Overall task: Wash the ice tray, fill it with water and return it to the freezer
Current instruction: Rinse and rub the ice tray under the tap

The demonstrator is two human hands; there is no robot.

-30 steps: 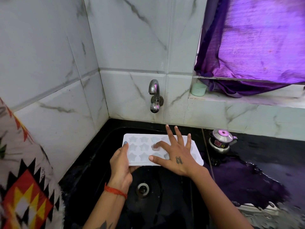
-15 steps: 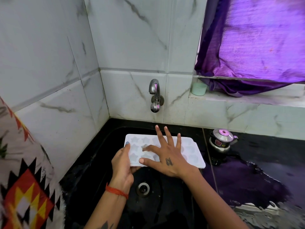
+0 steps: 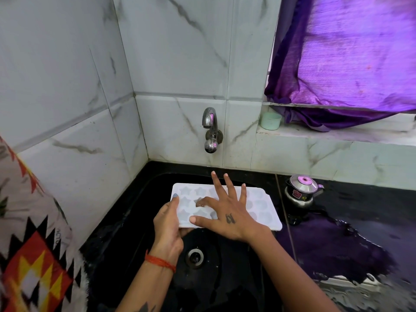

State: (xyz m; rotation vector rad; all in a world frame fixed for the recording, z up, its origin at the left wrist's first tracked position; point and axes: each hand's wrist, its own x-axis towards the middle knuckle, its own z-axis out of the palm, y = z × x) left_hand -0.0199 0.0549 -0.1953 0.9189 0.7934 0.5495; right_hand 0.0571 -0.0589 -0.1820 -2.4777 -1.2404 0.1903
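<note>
Over black sink (image 3: 126, 233), right hand (image 3: 229, 212) splayed on ice tray (image 3: 265, 210).

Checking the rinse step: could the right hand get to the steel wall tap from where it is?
Probably yes. The right hand lies spread on the white star-mould ice tray, and the chrome wall tap sits just above and behind it with nothing between.
</note>
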